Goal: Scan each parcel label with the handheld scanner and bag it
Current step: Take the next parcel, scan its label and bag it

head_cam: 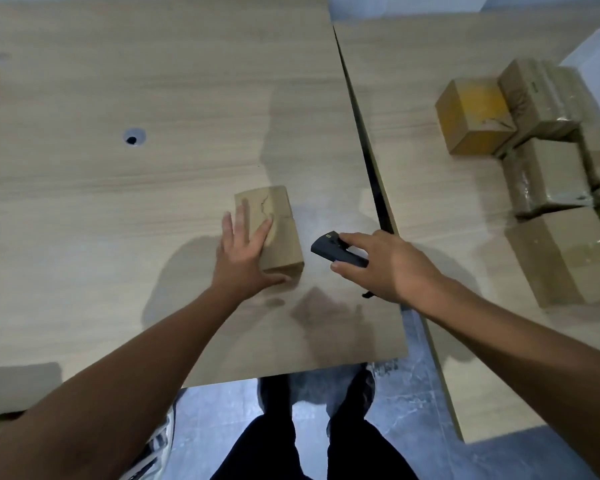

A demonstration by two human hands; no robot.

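Observation:
A small brown cardboard parcel (281, 230) lies on the wooden table (118, 209) near its front right corner. My left hand (243, 252) rests flat on the parcel's left half, fingers straight, thumb along its near edge. No label shows on the parcel's top. Just right of the parcel, my right hand (385, 266) grips a dark handheld scanner (336, 249) between thumb and fingers, its front end pointing toward the parcel.
Several taped brown parcels (548, 174) are stacked on a second table (430, 202) to the right, one of them yellowish (471, 116). A narrow gap separates the tables. A cable hole (132, 138) is in the left tabletop. My legs and the grey floor are below.

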